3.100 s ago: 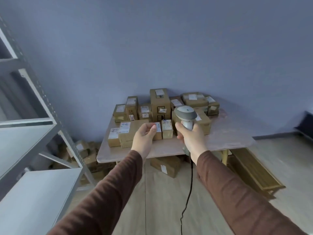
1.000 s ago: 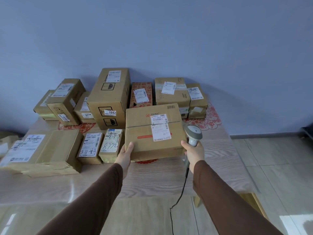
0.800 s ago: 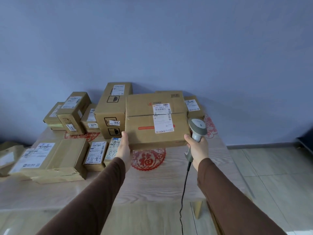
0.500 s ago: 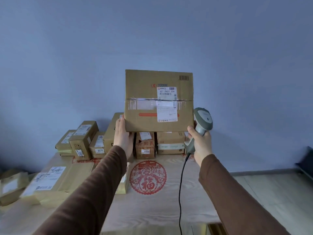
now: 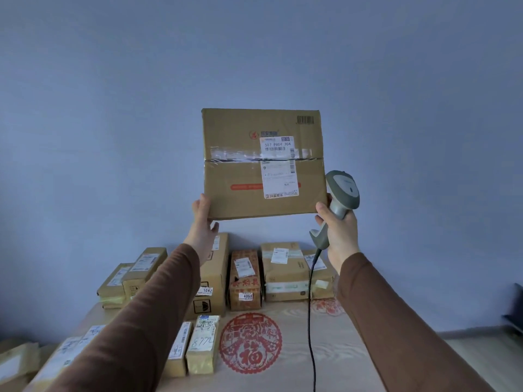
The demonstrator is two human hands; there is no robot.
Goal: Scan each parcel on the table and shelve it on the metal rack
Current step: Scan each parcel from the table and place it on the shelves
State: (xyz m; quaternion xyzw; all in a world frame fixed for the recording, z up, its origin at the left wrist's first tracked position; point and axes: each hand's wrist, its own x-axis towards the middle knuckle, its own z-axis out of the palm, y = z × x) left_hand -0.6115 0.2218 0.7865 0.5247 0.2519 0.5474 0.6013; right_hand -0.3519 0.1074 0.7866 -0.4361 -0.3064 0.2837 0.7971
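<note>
I hold a flat brown cardboard parcel (image 5: pixel 243 171) upright in front of the blue wall, its white shipping label facing me. My left hand (image 5: pixel 202 222) grips its lower left corner. My right hand (image 5: pixel 338 230) is closed on the handle of a grey corded barcode scanner (image 5: pixel 341 196), and its thumb and fingertip press the parcel's lower right corner. The scanner head sits just right of the parcel. Several more parcels (image 5: pixel 283 273) stand on the table (image 5: pixel 325 352) below. The metal rack is out of view.
A red paper-cut emblem (image 5: pixel 250 342) lies on the tabletop. Small parcels (image 5: pixel 202 346) lie at the front left and a large one at the far left edge. The scanner cable (image 5: pixel 311 321) hangs down across the table. The floor shows at the right.
Both hands have lifted the flat parcel from the table up to eye height and tipped it upright. The view tilted up with it, and the scanner stayed in my right hand.
</note>
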